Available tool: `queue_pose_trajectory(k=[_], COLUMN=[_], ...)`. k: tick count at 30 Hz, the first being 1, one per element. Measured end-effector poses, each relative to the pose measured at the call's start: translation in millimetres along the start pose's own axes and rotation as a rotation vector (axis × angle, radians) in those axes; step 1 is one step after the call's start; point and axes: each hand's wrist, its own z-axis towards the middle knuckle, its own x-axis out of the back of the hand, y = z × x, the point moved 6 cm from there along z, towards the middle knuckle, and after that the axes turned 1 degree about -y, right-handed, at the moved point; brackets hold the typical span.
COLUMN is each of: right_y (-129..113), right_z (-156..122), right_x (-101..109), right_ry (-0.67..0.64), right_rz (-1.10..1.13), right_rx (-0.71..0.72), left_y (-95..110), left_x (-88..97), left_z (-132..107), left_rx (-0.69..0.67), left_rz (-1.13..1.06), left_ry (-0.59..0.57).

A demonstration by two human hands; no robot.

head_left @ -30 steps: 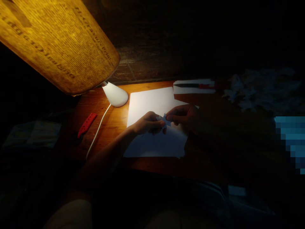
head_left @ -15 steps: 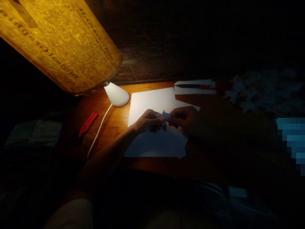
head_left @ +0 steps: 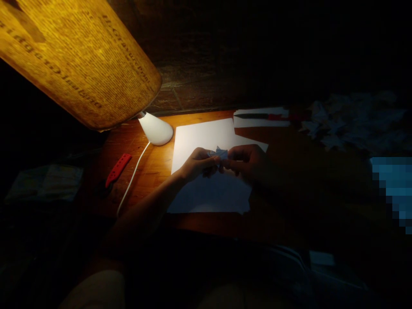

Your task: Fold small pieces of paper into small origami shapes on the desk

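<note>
A small folded piece of pale blue paper (head_left: 219, 152) is pinched between both my hands above a white sheet (head_left: 209, 189) on the wooden table (head_left: 151, 165). My left hand (head_left: 198, 165) grips its left side with closed fingers. My right hand (head_left: 246, 161), dim in shadow, grips its right side with fingers curled. The folds of the paper are too small to make out.
A lamp with a yellow printed shade (head_left: 80, 60) and white base (head_left: 156, 128) stands at the back left, its cord (head_left: 131, 180) trailing forward. A red strip (head_left: 117, 168) lies left. A dark knife on paper (head_left: 260, 116) lies behind. Crumpled papers (head_left: 347, 122) pile at the right.
My hands have drawn closer together and the folded paper has turned and risen slightly between my fingertips. Everything else on the table is as before.
</note>
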Motion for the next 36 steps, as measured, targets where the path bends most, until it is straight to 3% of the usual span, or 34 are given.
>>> queue_pose_trajectory(k=[6,15,26,31,36], right_y=[1,10,8,4,-1], right_z=[-1,2,-4,-2,0], right_x=[1,-3,-1,2,-2], right_ry=[0.050,0.080,0.084,0.121,0.065], right_rz=[-0.086,-0.056,-0.047,-0.055,-0.030], right_rx=[-0.007,0.005,-0.021,-0.015,0.033], left_y=[9,25,32,30,19], left_x=[0.1,7.4,9.0,8.7,10.7], left_z=[-1,-6,-7,-7,-5], left_rx=[-0.111,-0.266,-0.285,-0.260,-0.180], left_rz=[0.241,0.503,0.446,0.337,0.140], left_ry=[-0.007,0.106,0.196,0.227,0.217])
